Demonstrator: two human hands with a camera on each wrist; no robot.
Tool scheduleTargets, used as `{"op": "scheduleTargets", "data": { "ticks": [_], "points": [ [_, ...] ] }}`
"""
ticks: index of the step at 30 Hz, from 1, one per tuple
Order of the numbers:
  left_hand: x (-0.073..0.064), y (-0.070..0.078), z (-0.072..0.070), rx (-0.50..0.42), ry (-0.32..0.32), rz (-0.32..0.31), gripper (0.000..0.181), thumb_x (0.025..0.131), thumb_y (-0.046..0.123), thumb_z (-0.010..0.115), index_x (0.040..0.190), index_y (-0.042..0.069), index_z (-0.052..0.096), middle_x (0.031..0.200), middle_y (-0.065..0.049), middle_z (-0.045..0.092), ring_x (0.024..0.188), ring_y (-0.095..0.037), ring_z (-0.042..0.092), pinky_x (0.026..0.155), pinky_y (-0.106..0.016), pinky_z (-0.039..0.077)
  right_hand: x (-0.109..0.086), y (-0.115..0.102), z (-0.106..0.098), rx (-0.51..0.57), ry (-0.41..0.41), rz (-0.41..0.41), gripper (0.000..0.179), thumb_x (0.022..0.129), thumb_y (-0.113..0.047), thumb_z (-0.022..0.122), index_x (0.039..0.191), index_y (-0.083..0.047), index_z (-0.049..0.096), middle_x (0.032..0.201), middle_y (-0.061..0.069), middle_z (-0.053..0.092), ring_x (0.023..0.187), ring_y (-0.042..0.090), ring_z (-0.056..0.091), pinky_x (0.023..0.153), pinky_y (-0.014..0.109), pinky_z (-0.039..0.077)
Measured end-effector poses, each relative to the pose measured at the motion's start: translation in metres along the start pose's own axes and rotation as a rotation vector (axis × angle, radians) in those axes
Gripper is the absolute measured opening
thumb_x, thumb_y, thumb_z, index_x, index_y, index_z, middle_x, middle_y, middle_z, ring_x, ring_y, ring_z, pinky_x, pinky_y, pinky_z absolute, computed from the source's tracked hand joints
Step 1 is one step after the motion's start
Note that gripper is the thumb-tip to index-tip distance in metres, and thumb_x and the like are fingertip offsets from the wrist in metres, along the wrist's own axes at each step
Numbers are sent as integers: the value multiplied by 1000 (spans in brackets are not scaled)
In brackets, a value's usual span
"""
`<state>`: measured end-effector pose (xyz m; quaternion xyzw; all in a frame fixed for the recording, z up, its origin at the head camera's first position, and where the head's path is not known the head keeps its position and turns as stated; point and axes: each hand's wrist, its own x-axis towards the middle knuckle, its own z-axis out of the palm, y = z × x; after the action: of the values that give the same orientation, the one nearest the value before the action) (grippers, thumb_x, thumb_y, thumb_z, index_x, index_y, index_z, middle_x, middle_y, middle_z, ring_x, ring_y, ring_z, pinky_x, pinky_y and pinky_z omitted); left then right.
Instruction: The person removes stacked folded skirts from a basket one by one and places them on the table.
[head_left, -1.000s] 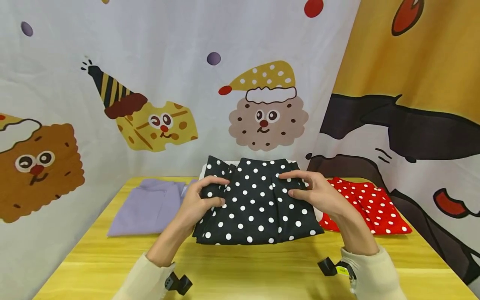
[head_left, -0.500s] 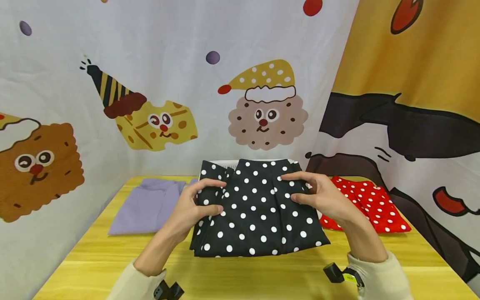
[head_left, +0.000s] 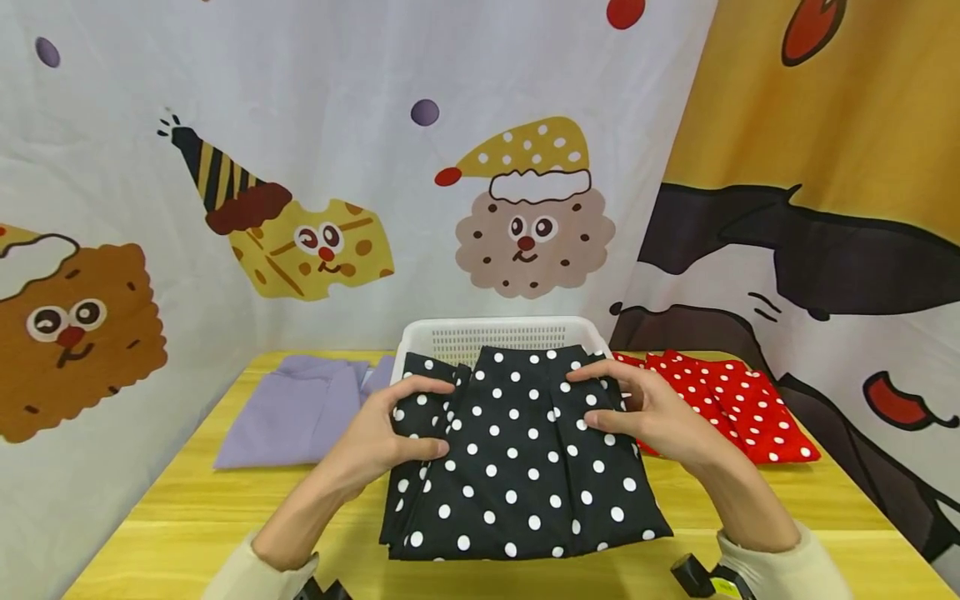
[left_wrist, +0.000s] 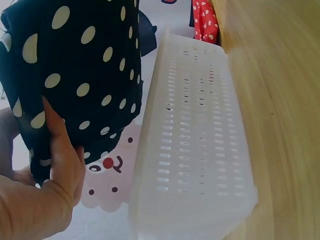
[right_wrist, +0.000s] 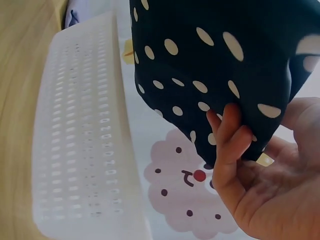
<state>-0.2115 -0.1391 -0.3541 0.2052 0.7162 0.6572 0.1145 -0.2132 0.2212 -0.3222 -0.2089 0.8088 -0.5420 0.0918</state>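
Note:
Between my two hands hangs a folded black garment with white polka dots [head_left: 517, 467], held in front of the white basket [head_left: 502, 329]. My left hand [head_left: 393, 429] grips its left side. On the right side my right hand [head_left: 645, 408] grips it in the same way. Both wrist views show the cloth held at its edge, the left hand [left_wrist: 55, 175] and right hand [right_wrist: 250, 170] each having fingers against the fabric. The perforated basket wall [left_wrist: 200, 125] stands apart from the cloth in the left wrist view.
A folded lavender garment [head_left: 292, 417] lies at the left on the yellow wooden table [head_left: 180, 517]. Red polka-dot cloth [head_left: 750, 417] lies to the right of the basket. A printed curtain [head_left: 337, 100] hangs behind the table.
Both hands have drawn the black polka-dot garment down and toward me. More of the white basket's rim and back wall now shows behind it. The lavender cloth has stayed put.

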Motion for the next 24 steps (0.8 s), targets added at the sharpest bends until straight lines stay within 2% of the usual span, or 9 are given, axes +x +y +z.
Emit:
{"op": "scheduleTargets", "data": {
  "ticks": [7, 16, 24],
  "points": [
    [-2, -3, 4, 1, -3, -39, 60, 80, -1, 80, 136, 6, 60, 116, -23, 71, 92, -26, 76, 78, -43, 64, -5, 3, 0, 22, -35, 18, 41, 95, -10, 71, 135, -7, 62, 126, 26, 62, 94, 30, 76, 80, 43, 64],
    [-5, -5, 8, 57, 43, -96, 55, 78, 5, 85, 128, 6, 63, 111, -18, 75, 85, -26, 77, 76, -40, 64, -6, 5, -3, 31, -123, -12, 27, 98, -8, 66, 123, -3, 69, 128, 28, 61, 94, 32, 77, 82, 42, 64],
    [-2, -8, 8, 96, -7, -101, 51, 79, 7, 86, 124, 5, 64, 107, -17, 76, 85, -25, 76, 75, -39, 64, -8, 7, -7, 29, -161, -34, 31, 98, -5, 64, 128, -3, 67, 126, 28, 64, 94, 33, 77, 83, 43, 64]
  ]
}}
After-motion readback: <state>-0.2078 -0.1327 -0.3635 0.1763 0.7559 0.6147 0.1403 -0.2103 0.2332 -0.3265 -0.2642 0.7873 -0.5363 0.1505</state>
